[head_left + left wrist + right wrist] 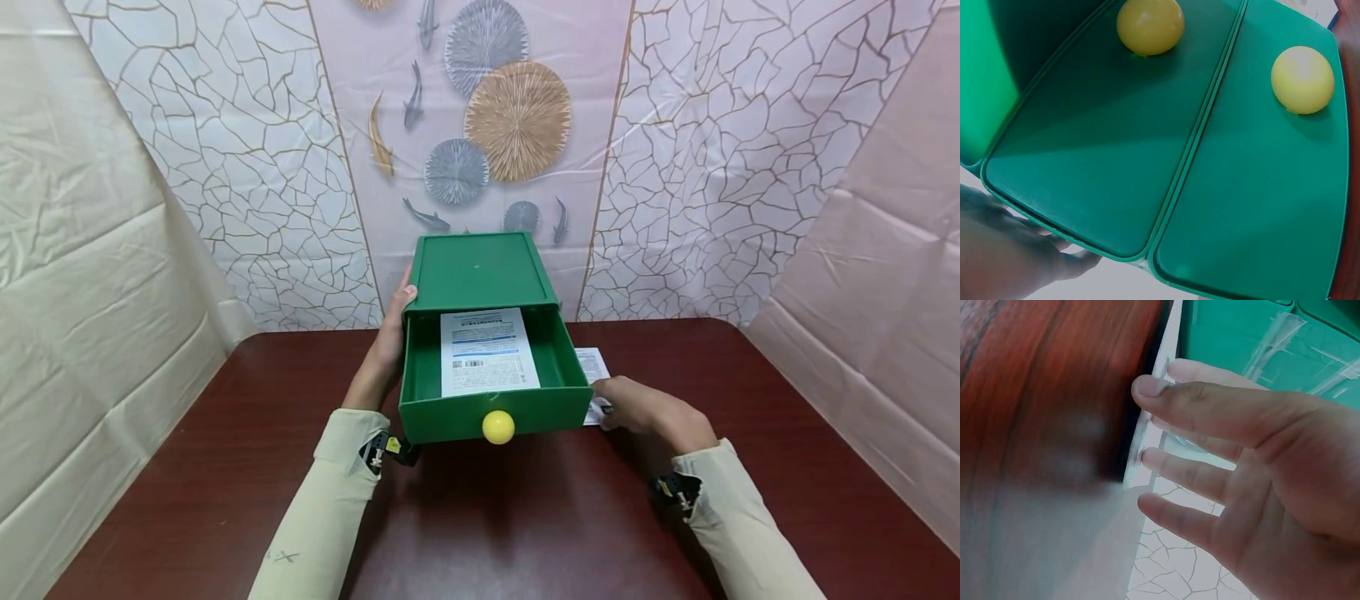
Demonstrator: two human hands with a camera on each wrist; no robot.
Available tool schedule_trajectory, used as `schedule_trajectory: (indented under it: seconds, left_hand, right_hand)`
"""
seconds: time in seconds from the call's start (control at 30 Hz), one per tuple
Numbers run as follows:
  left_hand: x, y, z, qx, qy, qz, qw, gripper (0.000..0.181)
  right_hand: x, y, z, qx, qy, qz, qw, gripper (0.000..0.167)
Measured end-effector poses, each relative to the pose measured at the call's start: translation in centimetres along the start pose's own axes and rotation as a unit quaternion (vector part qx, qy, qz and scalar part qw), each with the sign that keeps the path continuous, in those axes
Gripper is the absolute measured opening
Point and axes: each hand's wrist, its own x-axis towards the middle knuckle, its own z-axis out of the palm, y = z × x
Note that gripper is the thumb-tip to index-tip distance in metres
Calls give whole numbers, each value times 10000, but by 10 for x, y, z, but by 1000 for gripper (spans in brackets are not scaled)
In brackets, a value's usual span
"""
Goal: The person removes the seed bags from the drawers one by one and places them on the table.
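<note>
A green drawer cabinet (480, 271) with a yellow round knob (498, 427) has its upper drawer (450, 421) pulled out, and a white printed item (487, 354) lies flat inside. My left hand (388, 337) rests along the cabinet's left side, thumb at the top edge; in the left wrist view this hand (1013, 247) is partly behind the green fronts (1104, 162). Right of the drawer, my right hand (652, 408) is at another white printed item (592, 364). In the right wrist view, the right hand's (1254, 462) spread fingertips are at a white edge (1137, 440).
The cabinet stands on a dark reddish-brown table (480, 533). Behind it hangs a patterned cloth (675, 167), with pale cloth (97, 250) at both sides. Two yellow knobs (1302, 80) show on the drawer fronts in the left wrist view.
</note>
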Motion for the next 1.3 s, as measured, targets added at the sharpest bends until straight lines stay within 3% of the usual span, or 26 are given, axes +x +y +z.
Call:
schedule_trajectory:
  seconds: [0.47,0.8,0.93,1.07,1.3]
  left_hand:
    - [-1,2,-3,51,125,-80,9999,75]
    - [-1,0,-1,100,3,57,9999,74]
    - [0,-2,0,124,-7,78,9999,75]
    - [1,-3,0,103,1,114,9999,75]
    - [1,-2,1,65,112,115,9999,76]
  right_hand:
    - [3,-1,2,549,70,84,9984,34]
    - [-1,-3,-11,39,384,-225,9990,40]
    - [-7,-7,-17,-161,521,-1,9985,40]
    - [-12,-13,-25,-447,795,-51,9958,38]
    - [-21,-30,-42,-325,1353,257,9899,37]
